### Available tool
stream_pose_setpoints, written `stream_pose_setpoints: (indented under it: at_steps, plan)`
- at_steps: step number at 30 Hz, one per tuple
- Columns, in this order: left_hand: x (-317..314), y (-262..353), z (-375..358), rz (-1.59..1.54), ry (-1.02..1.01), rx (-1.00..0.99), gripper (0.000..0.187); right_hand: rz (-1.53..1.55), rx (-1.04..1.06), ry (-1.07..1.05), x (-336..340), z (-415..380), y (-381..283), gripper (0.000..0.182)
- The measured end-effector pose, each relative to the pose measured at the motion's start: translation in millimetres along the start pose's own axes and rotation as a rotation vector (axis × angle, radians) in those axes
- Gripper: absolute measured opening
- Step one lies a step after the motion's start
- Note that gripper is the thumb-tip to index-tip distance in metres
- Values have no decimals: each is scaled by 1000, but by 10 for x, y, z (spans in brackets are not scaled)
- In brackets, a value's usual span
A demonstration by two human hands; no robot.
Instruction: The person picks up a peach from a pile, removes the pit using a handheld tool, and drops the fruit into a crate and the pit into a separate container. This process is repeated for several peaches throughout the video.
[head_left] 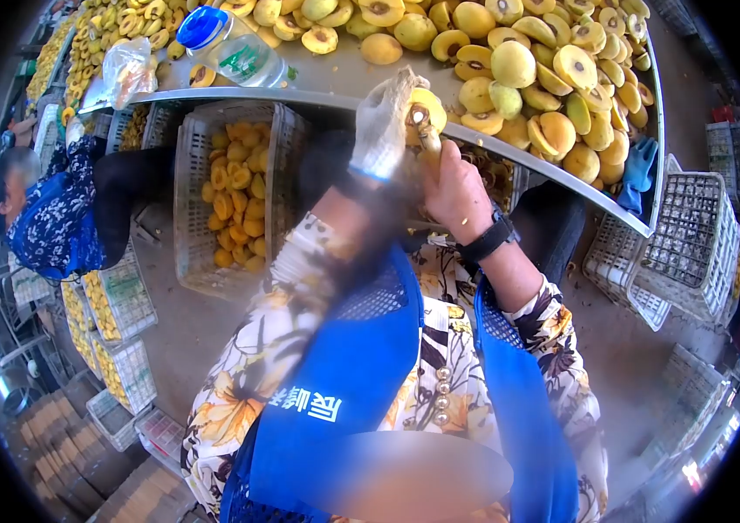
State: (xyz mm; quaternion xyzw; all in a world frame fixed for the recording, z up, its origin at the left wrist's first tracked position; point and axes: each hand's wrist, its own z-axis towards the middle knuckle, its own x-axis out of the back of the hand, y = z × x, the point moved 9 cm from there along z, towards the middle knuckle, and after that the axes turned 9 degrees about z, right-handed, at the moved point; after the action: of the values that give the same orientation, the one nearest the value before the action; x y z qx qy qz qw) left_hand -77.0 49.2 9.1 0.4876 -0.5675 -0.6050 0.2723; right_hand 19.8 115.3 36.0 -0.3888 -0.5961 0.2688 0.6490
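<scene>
My left hand (381, 122), in a pale knitted glove, is closed around a halved yellow peach (436, 102) above the table's front edge. The peach's cut face shows a dark hollow with a pale middle. My bare right hand (458, 192), with a black watch on the wrist, grips a pitting tool (429, 144) by its light-coloured handle. The tool's tip is at the pit hollow; how deep it goes cannot be made out. Beyond my hands, cut peaches (553, 74) lie heaped on the metal table (335, 83).
A blue-capped plastic bottle (243, 57) and a clear bag (129, 71) lie on the table. A blue glove (639, 166) hangs at its right corner. Below stands a crate (195, 261) of orange peach halves (237, 196). Stacked crates (688, 235) stand right; a co-worker (56, 209) sits left.
</scene>
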Motion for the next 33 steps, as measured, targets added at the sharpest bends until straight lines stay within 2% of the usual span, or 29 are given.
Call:
stream_pose_setpoints:
  at_steps: [3, 5, 7, 10, 11, 13, 15, 18, 21, 25, 28, 31, 33]
  plan:
    - [-42, -10, 72, 199, -315, 70, 37, -39, 36, -140, -97, 22, 9, 27]
    - [-30, 181, 88, 381, -308, -235, 34, 7, 108, -114, -60, 31, -42, 27]
    - [79, -129, 124, -214, -161, 177, 29, 110, -89, -127, -54, 91, 43, 26]
    - [158, 125, -71, -75, 131, -82, 22, 231, -173, -79, -120, 110, 154, 26]
    - [139, -3, -87, -298, 120, 18, 19, 217, -120, -64, -160, 106, 130, 26]
    - [261, -142, -60, -260, 229, 69, 19, 182, -14, -36, -249, 77, 104, 26]
    - [302, -234, -85, -227, 334, 136, 19, 281, -147, -95, -395, 54, 303, 24]
    - [266, -166, -85, 82, 311, 138, 22, 525, -340, -182, -454, -23, 322, 20]
    - [227, -161, -43, 155, 268, 94, 23, 754, -470, -284, -528, -85, 287, 14]
    - [212, -300, -40, 146, 125, 183, 28, 1064, -564, -432, -640, -191, 163, 7]
    - [311, -650, 67, -166, 114, 261, 34, 1469, -619, -569, -736, -219, 108, 8]
    - [512, -313, -204, -349, 238, 424, 41, 1710, -504, -703, -766, -289, 48, 7]
    - [1097, -228, -140, -350, 12, 325, 43, 1645, -482, -654, -666, -291, 215, 6]
